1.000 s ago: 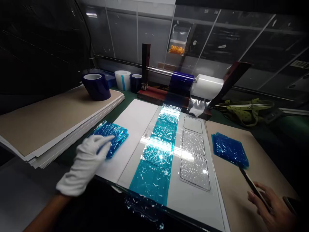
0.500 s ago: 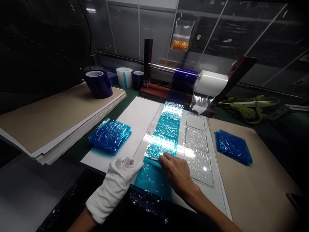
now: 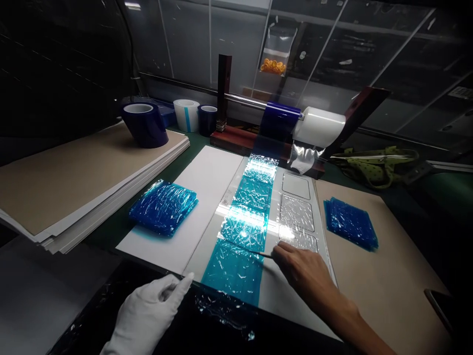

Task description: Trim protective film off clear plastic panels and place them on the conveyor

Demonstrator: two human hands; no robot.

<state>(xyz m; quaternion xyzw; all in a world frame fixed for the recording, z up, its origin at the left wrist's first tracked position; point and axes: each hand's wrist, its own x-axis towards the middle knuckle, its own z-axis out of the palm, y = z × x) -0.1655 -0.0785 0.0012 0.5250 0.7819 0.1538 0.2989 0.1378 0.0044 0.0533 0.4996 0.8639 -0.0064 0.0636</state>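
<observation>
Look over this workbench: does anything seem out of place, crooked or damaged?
The blue film on the white board is wrinkled, and crumpled clear film spills over the front edge. Otherwise things look orderly.

Bare white board (image 3: 207, 182) lies open between the stack of blue-wrapped pieces (image 3: 162, 207) and the blue film strip (image 3: 244, 231). The roll holder bar (image 3: 281, 118) blocks the far edge; cardboard sheets (image 3: 74, 177) with a tape roll (image 3: 145, 124) wall the left.

A crinkled teal-blue film strip (image 3: 242, 231) crosses the white board (image 3: 207, 192) — beside deep-blue wrapped stacks (image 3: 162, 207), a white glove (image 3: 148, 315) and tan cardboard (image 3: 74, 172).
</observation>
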